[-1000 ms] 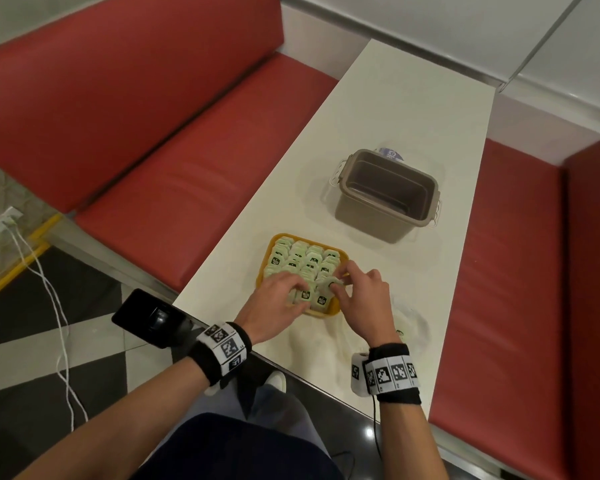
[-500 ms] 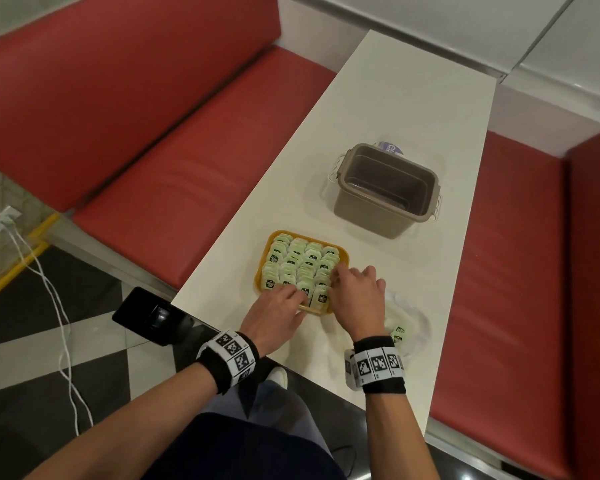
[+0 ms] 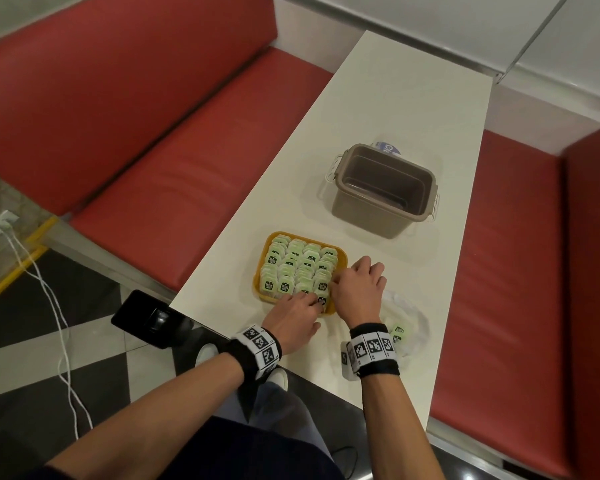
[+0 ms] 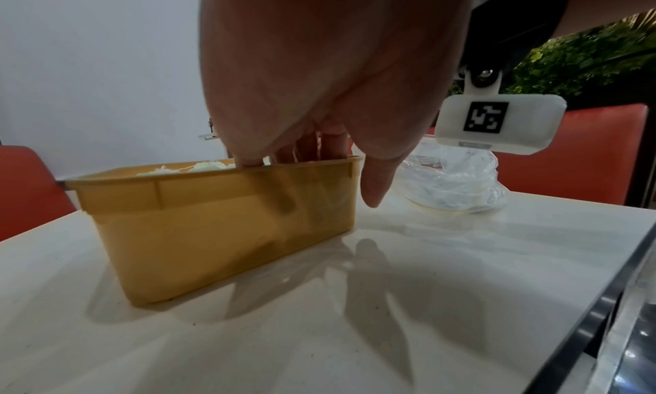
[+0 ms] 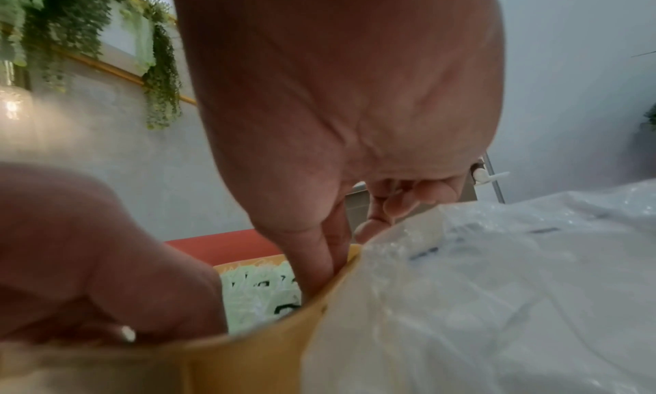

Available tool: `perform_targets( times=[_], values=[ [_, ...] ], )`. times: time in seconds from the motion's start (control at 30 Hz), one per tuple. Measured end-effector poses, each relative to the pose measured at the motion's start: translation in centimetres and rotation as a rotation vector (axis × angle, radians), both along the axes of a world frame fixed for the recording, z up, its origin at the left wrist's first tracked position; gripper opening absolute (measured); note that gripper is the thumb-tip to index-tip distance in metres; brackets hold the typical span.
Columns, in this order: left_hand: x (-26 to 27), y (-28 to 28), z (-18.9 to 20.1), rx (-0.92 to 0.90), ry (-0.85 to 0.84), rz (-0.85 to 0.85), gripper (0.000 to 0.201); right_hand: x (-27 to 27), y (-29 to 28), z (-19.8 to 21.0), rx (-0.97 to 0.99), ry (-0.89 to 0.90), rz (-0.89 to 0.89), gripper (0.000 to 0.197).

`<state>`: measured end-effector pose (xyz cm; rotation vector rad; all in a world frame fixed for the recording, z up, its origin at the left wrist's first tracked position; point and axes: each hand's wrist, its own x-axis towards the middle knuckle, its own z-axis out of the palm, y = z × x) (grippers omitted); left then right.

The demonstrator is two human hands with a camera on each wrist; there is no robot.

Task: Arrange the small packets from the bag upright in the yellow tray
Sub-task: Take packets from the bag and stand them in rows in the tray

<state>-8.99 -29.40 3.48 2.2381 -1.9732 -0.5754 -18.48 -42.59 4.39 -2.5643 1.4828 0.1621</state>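
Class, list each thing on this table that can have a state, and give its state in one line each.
Yellow plastic tray: nearly full of upright packets.
Small green packets: standing in rows in the tray.
Clear plastic bag: crumpled, a few packets left inside.
Grey-brown plastic bin: lid off.
Left hand: fingers in the tray's near edge.
Right hand: fingers reaching into the tray's right side.

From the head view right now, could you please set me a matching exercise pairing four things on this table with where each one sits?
Things:
1. yellow tray
2. brown bin
3. plastic bag
4. left hand

Places:
a. far along the table, beyond the tray
b. at the tray's near edge, fingers among the packets
c. near the table's front, full of upright green packets
d. right of the tray, beside the right wrist

Pairs: 1-c, 2-a, 3-d, 4-b
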Motion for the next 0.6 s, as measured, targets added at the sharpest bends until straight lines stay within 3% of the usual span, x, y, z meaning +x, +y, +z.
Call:
perform_targets(
  times=[0.17, 0.33, 0.5, 0.6],
  values=[
    [0.1, -0.4, 0.0, 0.007, -0.005, -0.009, 0.039, -0.1, 0.4, 0.4, 0.006, 0.004, 0.019, 0.028],
    [0.3, -0.7, -0.1, 0.027, -0.017, -0.021, 0.043, -0.2, 0.0, 1.6, -0.059, -0.157, 0.061, 0.021],
    [0.4, -0.7, -0.1, 0.034, -0.012, -0.031, 0.045, 0.4, -0.1, 2.0, 0.011, -0.122, 0.135, 0.020],
    [0.8, 0.1, 0.4, -0.043, 0.091, -0.010, 0.042, -1.4, 0.0, 3.4, 0.006, -0.327, 0.036, 0.018]
  ],
)
